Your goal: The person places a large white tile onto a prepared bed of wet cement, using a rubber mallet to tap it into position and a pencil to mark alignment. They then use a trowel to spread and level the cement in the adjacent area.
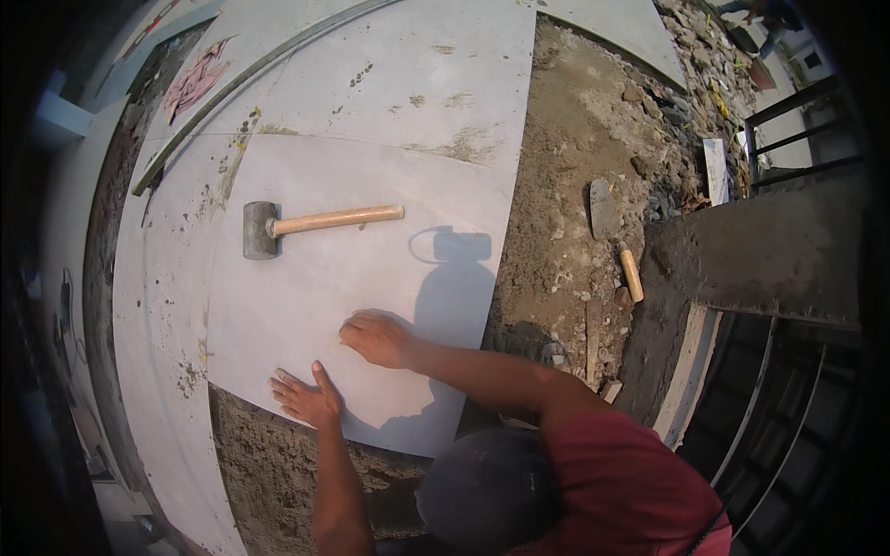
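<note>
My left hand (309, 398) lies flat near the front edge of a large pale floor tile (278, 315), fingers spread and nothing in them. A little farther off and to the right, my right hand (375, 339) rests on the same tile with its fingers curled down and together. Whatever may be under those fingers is hidden. Beyond both hands, a mallet (261, 230) with a dark grey head and a wooden handle lies on the tile, its handle pointing right. No hand touches it.
A trowel (605, 211) with a wooden handle lies on rough mortar (556, 139) right of the tile. A long straight bar (232, 93) crosses tiles at far left, near a pink cloth (197, 82). Bare mortar (278, 454) borders the near edge. A grey ledge (760, 246) stands at right.
</note>
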Motion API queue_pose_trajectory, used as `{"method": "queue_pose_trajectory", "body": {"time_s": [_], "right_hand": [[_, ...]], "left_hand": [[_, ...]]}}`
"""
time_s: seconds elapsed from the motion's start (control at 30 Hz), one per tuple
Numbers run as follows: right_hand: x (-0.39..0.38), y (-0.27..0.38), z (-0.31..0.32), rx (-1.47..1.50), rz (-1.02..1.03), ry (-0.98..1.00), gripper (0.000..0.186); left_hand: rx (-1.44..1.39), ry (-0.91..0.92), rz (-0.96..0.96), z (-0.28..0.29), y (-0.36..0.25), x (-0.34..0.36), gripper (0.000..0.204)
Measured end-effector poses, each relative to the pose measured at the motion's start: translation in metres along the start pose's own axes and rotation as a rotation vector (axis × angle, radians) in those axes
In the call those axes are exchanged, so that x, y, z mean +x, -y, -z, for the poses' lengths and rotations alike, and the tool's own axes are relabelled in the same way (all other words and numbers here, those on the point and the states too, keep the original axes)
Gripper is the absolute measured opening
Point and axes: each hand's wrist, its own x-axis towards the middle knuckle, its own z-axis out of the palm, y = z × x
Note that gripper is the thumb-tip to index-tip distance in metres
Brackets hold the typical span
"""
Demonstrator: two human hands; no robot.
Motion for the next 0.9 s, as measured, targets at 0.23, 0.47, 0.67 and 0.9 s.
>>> {"method": "queue_pose_trajectory", "body": {"time_s": [0.23,0.47,0.67,0.9], "right_hand": [[-0.004,-0.128,0.205,-0.434,-0.446,-0.518,0.013],[-0.013,-0.190,0.255,-0.581,-0.463,-0.256,0.011],[-0.012,-0.204,0.253,-0.587,-0.468,-0.237,0.012],[-0.003,-0.190,0.259,-0.581,-0.454,-0.168,0.010]], "left_hand": [[-0.006,-0.038,0.044,0.000,-0.002,-0.004,0.153],[0.016,-0.034,0.062,-0.004,-0.006,-0.003,0.152],[0.019,-0.039,0.070,-0.003,-0.006,-0.003,0.151],[0.024,-0.037,0.079,-0.002,-0.005,-0.003,0.150]]}}
